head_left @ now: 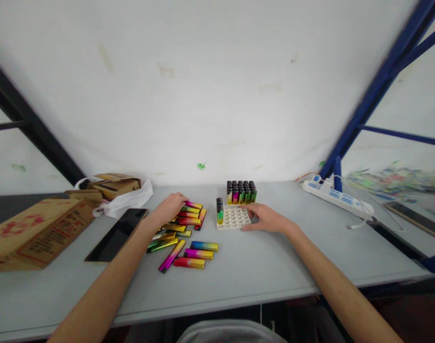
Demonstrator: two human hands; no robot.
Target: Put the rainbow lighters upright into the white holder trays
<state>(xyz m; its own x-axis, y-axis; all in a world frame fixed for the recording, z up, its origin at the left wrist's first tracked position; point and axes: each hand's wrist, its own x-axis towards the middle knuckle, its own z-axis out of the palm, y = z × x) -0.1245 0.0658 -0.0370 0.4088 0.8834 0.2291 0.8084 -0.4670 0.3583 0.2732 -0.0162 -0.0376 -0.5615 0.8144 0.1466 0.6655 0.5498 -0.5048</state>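
A loose pile of several colourful lighters [183, 233] lies on the grey table [260, 267]. My left hand [171, 207] rests on the pile's far end, fingers curled over some lighters. A white tray [235, 218] with round holes stands at the centre; a block of lighters [241, 191] stands upright along its far side and a few more [220, 210] at its left edge. My right hand [265, 218] lies against the tray's right edge, fingers partly spread, touching it.
A black phone [117, 233] lies left of the pile. Cardboard boxes [39, 231] and a white plastic bag [126, 200] sit at the far left. A white power strip [335, 195] with cables lies at the right, beside a blue metal frame [374, 90].
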